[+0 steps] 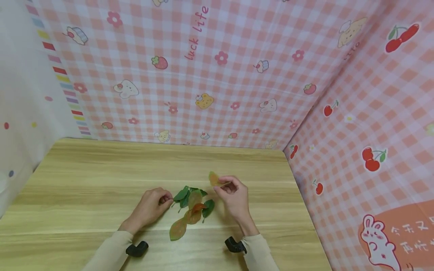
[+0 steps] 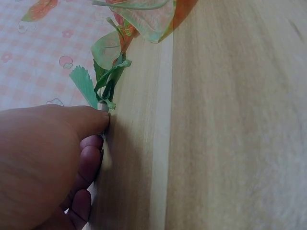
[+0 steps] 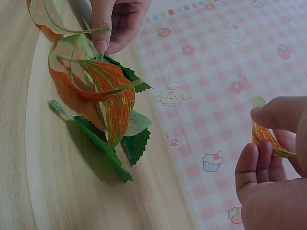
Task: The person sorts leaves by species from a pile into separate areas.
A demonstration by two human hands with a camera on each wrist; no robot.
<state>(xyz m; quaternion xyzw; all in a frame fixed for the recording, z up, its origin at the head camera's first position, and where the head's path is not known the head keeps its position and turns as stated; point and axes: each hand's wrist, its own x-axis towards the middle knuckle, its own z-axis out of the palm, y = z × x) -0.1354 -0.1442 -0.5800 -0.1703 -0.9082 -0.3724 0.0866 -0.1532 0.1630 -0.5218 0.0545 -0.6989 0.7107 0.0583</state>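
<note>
A small pile of artificial leaves lies on the table between my hands. Serrated green leaves [image 1: 181,194] sit at the back of it, and orange-green leaves [image 1: 178,228] lie over and in front of them. At the pile's left edge my left hand [image 1: 151,205] pinches the stem of a green leaf [image 2: 84,85] between thumb and forefinger. Beyond the pile on the right, my right hand [image 1: 234,196] holds a single orange-green leaf [image 1: 213,178] by its lower part, raised off the table. Its fingers hide part of that leaf in the right wrist view.
The wood-grain table [image 1: 101,169] meets a pink checked cloth wall [image 1: 210,75] at the back. Another patterned wall [image 1: 356,131] stands along the right side, and a white one [image 1: 27,113] along the left.
</note>
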